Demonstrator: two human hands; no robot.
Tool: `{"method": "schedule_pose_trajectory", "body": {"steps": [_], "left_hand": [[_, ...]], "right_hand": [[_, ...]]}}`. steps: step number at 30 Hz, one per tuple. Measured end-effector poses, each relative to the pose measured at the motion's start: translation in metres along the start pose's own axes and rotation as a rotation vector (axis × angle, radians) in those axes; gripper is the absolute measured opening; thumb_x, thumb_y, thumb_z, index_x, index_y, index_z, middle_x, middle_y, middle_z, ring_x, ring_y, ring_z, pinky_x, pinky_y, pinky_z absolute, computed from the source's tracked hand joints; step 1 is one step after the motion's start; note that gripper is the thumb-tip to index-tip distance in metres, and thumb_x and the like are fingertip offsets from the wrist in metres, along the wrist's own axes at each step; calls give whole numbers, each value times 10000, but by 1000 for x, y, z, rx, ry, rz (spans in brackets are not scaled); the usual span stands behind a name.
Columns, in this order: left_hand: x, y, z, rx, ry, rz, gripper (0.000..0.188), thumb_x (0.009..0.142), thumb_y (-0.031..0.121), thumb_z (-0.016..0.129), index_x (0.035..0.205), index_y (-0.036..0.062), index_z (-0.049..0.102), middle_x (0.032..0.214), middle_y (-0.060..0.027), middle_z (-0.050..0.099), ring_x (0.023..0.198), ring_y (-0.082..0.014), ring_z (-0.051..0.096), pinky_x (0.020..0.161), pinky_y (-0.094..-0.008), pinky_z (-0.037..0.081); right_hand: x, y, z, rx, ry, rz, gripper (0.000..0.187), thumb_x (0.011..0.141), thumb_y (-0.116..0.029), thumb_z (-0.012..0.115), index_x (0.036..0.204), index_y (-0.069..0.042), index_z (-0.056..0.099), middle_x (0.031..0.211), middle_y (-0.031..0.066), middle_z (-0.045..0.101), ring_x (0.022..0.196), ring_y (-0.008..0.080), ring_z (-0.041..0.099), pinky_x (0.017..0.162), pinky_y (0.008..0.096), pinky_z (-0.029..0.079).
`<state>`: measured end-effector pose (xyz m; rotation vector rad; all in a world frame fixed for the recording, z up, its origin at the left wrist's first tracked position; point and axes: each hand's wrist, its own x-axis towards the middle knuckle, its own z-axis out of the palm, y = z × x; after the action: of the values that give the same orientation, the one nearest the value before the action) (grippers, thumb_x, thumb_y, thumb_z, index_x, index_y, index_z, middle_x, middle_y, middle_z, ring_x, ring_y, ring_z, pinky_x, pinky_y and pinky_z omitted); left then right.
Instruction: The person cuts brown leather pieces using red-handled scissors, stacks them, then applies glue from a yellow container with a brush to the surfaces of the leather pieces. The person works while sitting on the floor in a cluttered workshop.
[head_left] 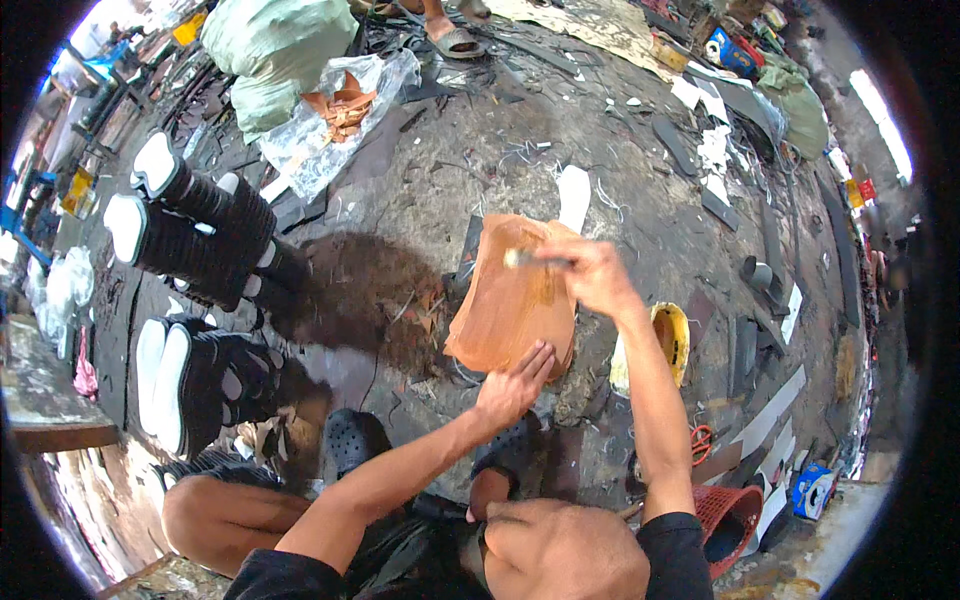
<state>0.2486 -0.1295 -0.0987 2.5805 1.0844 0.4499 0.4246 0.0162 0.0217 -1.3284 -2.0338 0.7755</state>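
A stack of orange-brown leather-like sheets (500,300) lies on the ground in front of me, its edges slightly fanned. My left hand (512,388) presses on the near edge of the stack, fingers stretched out and lying flat. Closed around a brush (540,262), my right hand (600,278) holds it over the upper part of the top sheet. The brush's pale tip is slightly blurred, and I cannot tell whether it touches the sheet. A darker, wet-looking patch shows beside it. Right of the stack stands a yellow-rimmed container (683,345) with a pale smeared outside.
Stacks of black shoe soles with white faces (172,385) stand at left. Farther off, a clear plastic bag (375,100) holds orange scraps beside a pale green sack (280,55). A red basket (720,500) sits near right. Another person's sandaled foot (455,40) shows at the top.
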Motion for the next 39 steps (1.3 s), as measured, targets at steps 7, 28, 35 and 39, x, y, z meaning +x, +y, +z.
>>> {"method": "schedule_pose_trajectory", "body": {"steps": [7,28,35,39], "left_hand": [[-8,0,-3,11,27,37,622,794,78,622,1401,3,511,1500,-101,502,1402,-251,471,985,-346,540],[15,-22,-35,-122,73,-113,549,842,61,625,1381,47,524,1460,-115,534,1362,-288,508,883,-379,589],[9,-17,-43,-298,116,-75,446,864,105,676,1297,33,600,1460,-151,519,1374,-288,480,966,-370,539],[-16,-42,-47,-446,549,-736,384,902,194,698,1252,41,668,1286,-168,652,1130,-222,631,925,-348,513]], "right_hand": [[63,69,-7,-356,-194,-85,380,706,32,617,959,-193,790,1078,29,749,1176,251,636,1066,456,448],[-34,-11,41,-687,-175,-70,326,884,-184,611,1199,-208,689,876,118,707,835,346,704,717,453,572],[25,50,-1,-585,-59,206,306,895,-178,632,1167,-295,708,997,104,741,893,319,713,740,481,563],[-15,19,20,-475,-125,67,298,878,-143,629,1121,-283,729,1023,63,747,914,292,713,740,445,570]]}}
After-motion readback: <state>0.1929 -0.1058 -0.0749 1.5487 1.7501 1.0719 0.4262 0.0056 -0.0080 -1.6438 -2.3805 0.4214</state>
